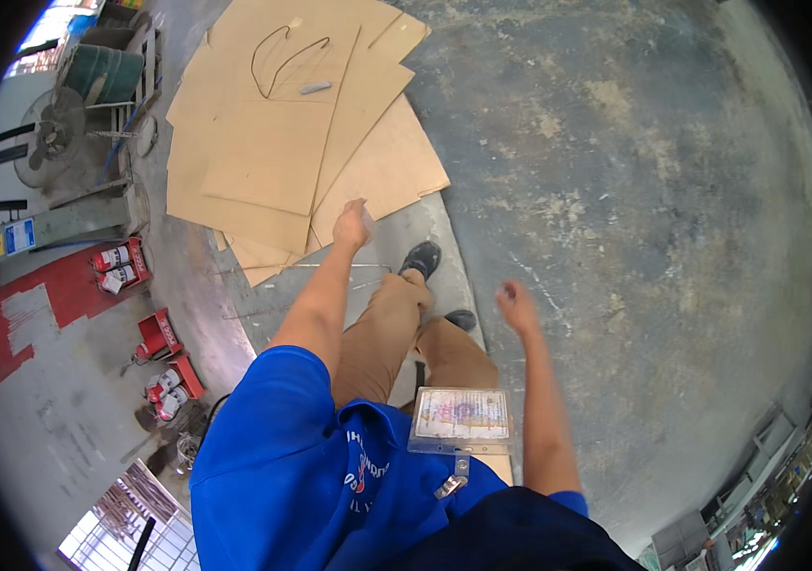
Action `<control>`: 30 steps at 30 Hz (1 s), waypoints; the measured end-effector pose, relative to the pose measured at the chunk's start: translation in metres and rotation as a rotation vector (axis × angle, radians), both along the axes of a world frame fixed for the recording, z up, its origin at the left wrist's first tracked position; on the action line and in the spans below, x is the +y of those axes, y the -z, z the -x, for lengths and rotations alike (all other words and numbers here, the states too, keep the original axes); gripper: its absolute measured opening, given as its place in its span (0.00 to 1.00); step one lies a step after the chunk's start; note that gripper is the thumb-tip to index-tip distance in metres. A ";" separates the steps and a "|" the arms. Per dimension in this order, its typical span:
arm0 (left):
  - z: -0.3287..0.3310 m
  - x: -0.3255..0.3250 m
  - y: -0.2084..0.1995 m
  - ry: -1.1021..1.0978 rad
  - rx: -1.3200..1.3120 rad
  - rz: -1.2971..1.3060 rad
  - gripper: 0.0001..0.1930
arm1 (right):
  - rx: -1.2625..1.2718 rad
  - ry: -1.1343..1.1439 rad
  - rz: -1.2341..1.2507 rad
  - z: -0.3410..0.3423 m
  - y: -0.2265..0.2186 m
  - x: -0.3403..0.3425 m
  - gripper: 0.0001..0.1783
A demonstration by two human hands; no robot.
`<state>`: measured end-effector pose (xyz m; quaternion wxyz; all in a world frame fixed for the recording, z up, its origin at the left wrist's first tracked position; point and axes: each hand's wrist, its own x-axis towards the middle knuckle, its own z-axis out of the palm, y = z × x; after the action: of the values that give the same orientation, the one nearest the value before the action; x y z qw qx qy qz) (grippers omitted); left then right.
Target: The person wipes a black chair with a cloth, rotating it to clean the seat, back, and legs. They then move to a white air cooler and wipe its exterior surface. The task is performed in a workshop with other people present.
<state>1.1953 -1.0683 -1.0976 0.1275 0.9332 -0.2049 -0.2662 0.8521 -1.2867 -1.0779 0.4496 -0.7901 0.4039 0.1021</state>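
My left hand (352,226) hangs in front of my body, over the near edge of a pile of brown cardboard sheets (268,157). Its fingers are curled closed, and something small and pale seems to show beside them, too small to name. My right hand (517,306) swings at my right side above the concrete floor, apart from the sheets. Motion smears its fingers. On top of the pile lie a thin dark bent strap or cord (277,68) and a small grey oblong piece (315,88).
Grey worn concrete floor (615,219) stretches to the right. Along the left wall are fire extinguishers in red stands (176,385), a standing fan (56,138) and a green drum (106,76). Metal frames and stacked items (767,447) line the lower right.
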 end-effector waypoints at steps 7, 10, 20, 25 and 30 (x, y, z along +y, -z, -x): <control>-0.063 -0.044 0.160 0.331 -0.211 -0.531 0.32 | -0.141 0.285 -0.367 -0.108 0.163 -0.108 0.20; -0.080 -0.073 0.221 0.341 -0.305 -0.455 0.34 | -0.074 0.175 -0.373 -0.117 0.193 -0.147 0.20; 0.064 -0.065 0.200 -0.220 0.968 0.511 0.26 | -0.402 0.645 -0.059 -0.114 0.087 -0.215 0.20; 0.061 -0.034 0.227 -0.058 0.729 0.406 0.24 | -0.319 0.478 0.088 -0.046 0.116 -0.176 0.17; 0.062 0.003 0.279 -0.108 0.507 0.373 0.23 | 0.252 0.107 -0.012 -0.052 0.286 -0.131 0.17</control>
<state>1.1331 -1.0656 -1.3767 0.3572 0.8073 -0.1622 -0.4409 0.9037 -1.4178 -1.3641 0.4049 -0.7456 0.4982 0.1790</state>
